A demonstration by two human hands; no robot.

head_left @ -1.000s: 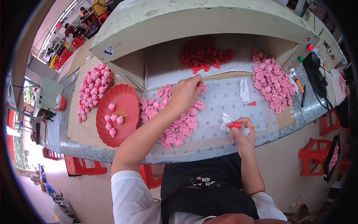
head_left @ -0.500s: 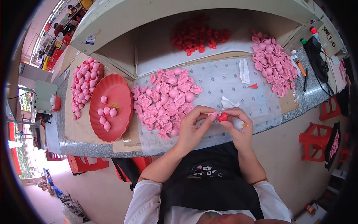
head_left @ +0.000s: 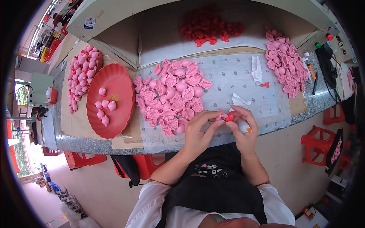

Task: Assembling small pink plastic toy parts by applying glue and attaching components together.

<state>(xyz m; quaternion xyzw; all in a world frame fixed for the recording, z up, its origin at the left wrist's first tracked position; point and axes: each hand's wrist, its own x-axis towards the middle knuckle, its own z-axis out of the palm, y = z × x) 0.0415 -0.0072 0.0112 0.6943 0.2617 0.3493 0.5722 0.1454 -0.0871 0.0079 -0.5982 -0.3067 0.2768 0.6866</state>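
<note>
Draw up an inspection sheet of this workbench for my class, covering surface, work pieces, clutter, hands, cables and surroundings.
Surface: speckled grey bench, partly covered by cardboard and a patterned pale sheet.
Work pieces: central pink heap; right-hand pink heap; red heap inside an open-fronted box; scalloped red tray holding a few pink-and-red balls.
Clutter: crumpled white paper, red scrap.
Left hand: pinches a small pink piece.
Right hand: holds a red piece and an orange-tipped bottle.
Cables: dark cord at the bench's far right.
Surroundings: red stools on a pale floor.
</note>
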